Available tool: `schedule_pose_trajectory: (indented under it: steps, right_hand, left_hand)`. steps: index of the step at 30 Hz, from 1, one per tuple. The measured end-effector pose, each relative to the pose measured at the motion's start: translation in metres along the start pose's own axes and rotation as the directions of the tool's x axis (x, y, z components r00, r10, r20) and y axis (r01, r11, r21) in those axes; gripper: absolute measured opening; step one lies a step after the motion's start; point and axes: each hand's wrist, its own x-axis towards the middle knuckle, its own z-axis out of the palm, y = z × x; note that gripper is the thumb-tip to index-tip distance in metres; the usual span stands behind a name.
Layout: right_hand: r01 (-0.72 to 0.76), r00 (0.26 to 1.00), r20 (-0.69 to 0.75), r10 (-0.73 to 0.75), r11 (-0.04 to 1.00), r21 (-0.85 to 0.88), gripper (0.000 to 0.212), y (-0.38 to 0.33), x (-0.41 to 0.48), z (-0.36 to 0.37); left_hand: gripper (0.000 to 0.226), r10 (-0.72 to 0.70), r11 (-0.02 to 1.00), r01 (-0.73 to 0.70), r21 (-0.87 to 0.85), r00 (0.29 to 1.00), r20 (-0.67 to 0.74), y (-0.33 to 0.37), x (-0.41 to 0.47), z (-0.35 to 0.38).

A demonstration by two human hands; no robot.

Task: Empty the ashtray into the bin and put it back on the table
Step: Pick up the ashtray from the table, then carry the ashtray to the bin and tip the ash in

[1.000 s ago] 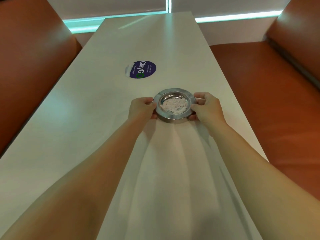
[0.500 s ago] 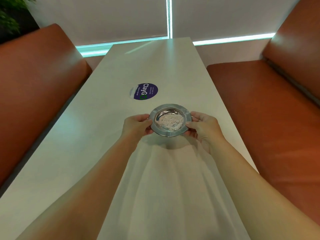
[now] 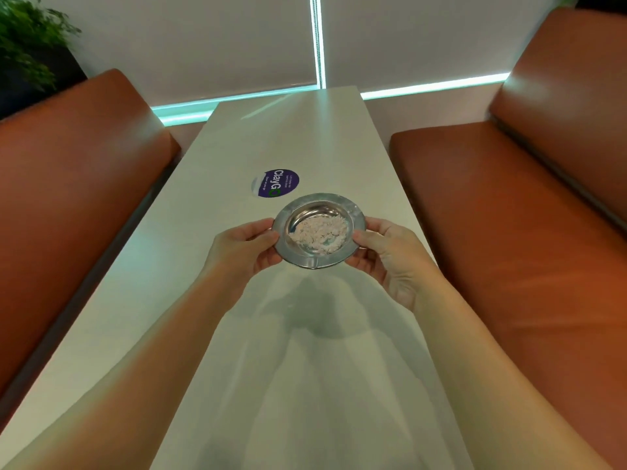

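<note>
Table [image 3: 237, 334] below me, ashtray [image 3: 353, 212] held clear above it. Left hand [image 3: 242, 247] & right hand [image 3: 390, 252] each pinch its rim. Thin metal, prob light, stiff; loose ash [image 3: 319, 234], so I'd keep it level.

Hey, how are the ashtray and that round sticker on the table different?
The ashtray is shiny metal with a raised rim; the sticker is flat, purple and printed. The ashtray is held by the left hand and right hand and holds pale ash; the sticker lies on the table. Both are round.
</note>
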Motion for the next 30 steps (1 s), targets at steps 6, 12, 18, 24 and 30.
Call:
schedule_pose_trajectory:
  steps: [6, 12, 18, 24, 30]
  right_hand:
    - [-0.006, 1.000, 0.000, 0.006, 1.000, 0.020, 0.016, 0.017, -0.085, -0.009]
    - [0.046, 0.994, -0.099, -0.039, 0.997, 0.062, 0.016, 0.026, -0.188, -0.003]
    - [0.119, 0.970, -0.217, -0.108, 0.992, 0.040, 0.016, 0.054, -0.311, 0.002]
    - [0.130, 0.925, -0.369, -0.091, 0.988, 0.081, 0.015, 0.102, -0.425, -0.017]
    - [0.171, 0.858, -0.505, -0.096, 0.980, 0.103, 0.016, 0.126, -0.500, -0.049]
  left_hand:
    - [0.026, -0.051, 0.999, 0.051, 0.000, 0.994, 0.094, -0.010, -0.084, -0.010]
    - [0.021, -0.015, 1.000, 0.018, -0.014, 0.973, 0.230, -0.003, -0.166, -0.018]
    - [0.027, 0.004, 1.000, -0.008, 0.009, 0.924, 0.381, -0.016, -0.257, -0.031]
    - [0.024, -0.091, 0.995, 0.097, 0.013, 0.865, 0.493, -0.070, -0.345, -0.026]
    - [0.022, -0.191, 0.976, 0.214, 0.032, 0.778, 0.599, -0.103, -0.397, 0.012]
